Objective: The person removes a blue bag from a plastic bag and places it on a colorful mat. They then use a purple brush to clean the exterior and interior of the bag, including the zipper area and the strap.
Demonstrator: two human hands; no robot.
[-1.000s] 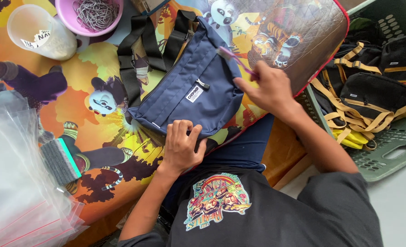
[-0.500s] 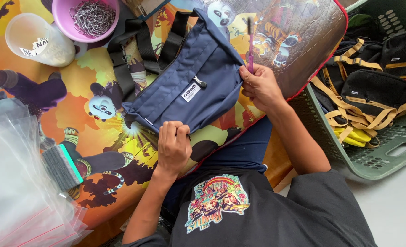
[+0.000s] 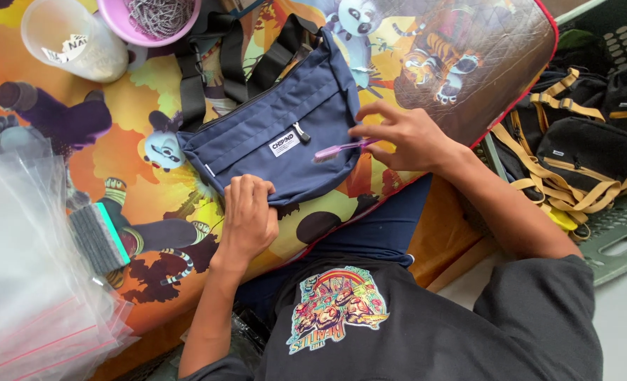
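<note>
**Navy sling bag held flat, brush at its right side**

The navy sling bag (image 3: 274, 137) lies in the upper centre of the frame on a cartoon-printed mat (image 3: 468, 49), its black strap (image 3: 218, 60) running toward the top edge. A white label and a zip pull sit near the bag's middle.

Left hand (image 3: 246, 219): fingers curled down, pinching the lower edge of the bag just below centre of the frame.

Right hand (image 3: 408, 137): partly closed, thumb and fingers gripping a pink toothbrush (image 3: 338, 149). The brush head rests on the bag's right portion.

Surroundings:
- Upper left: a translucent plastic cup (image 3: 73, 39) beside a pink bowl (image 3: 147, 17) of metal chains.
- Left edge: a stack of clear zip bags (image 3: 24, 282).
- Right side: a grey-green crate (image 3: 610, 233) holding black bags with tan straps (image 3: 581, 152).
</note>
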